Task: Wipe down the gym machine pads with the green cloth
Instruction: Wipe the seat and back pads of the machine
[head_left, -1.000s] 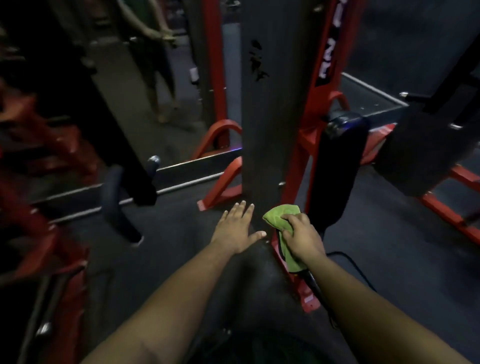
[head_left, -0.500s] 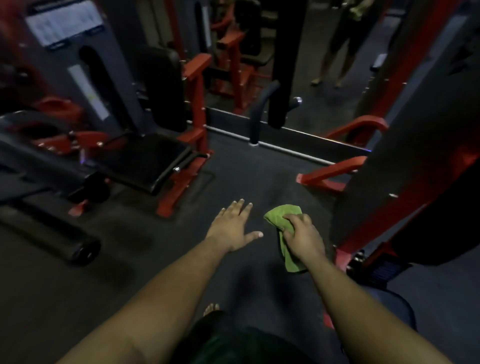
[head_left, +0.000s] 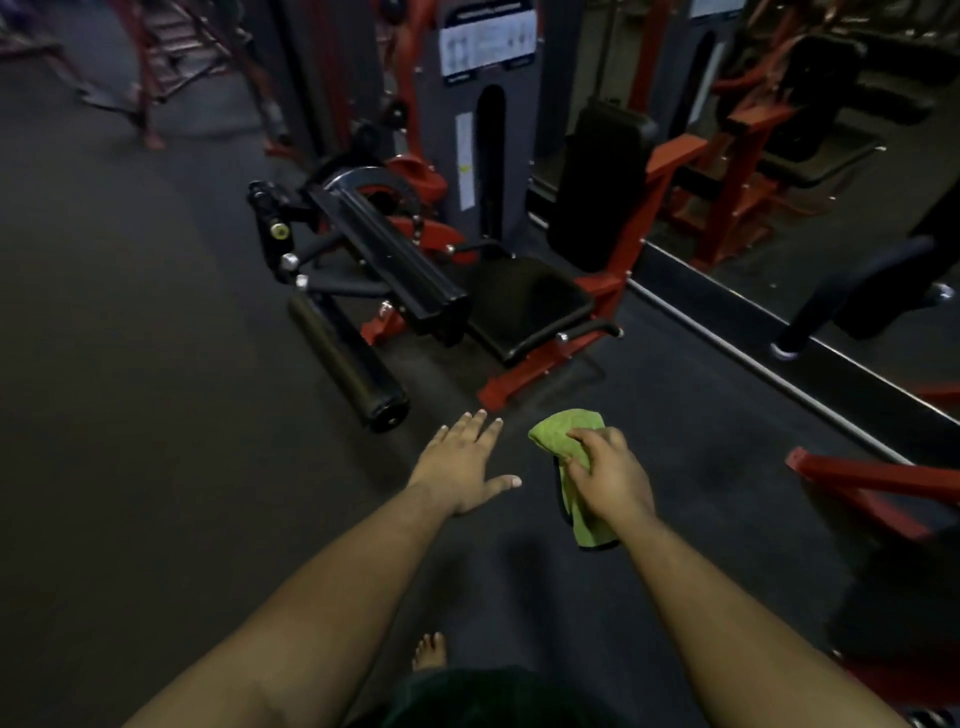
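Note:
My right hand grips the green cloth, bunched at the fingers with a tail hanging below the palm. My left hand is held out beside it, fingers straight and spread, holding nothing. Ahead stands a red-framed leg machine with a black seat pad, a black back pad and a black roller pad low at its front. Both hands are in the air over the dark floor, well short of the machine.
A wall mirror with a metal base strip runs along the right. Another machine's red frame foot and a black pad sit at the right. My bare foot shows below. Dark rubber floor spreads to the left.
My view has swung left from the grey upright column to the leg machine. Both hands keep their pose, with the cloth still in my right hand.

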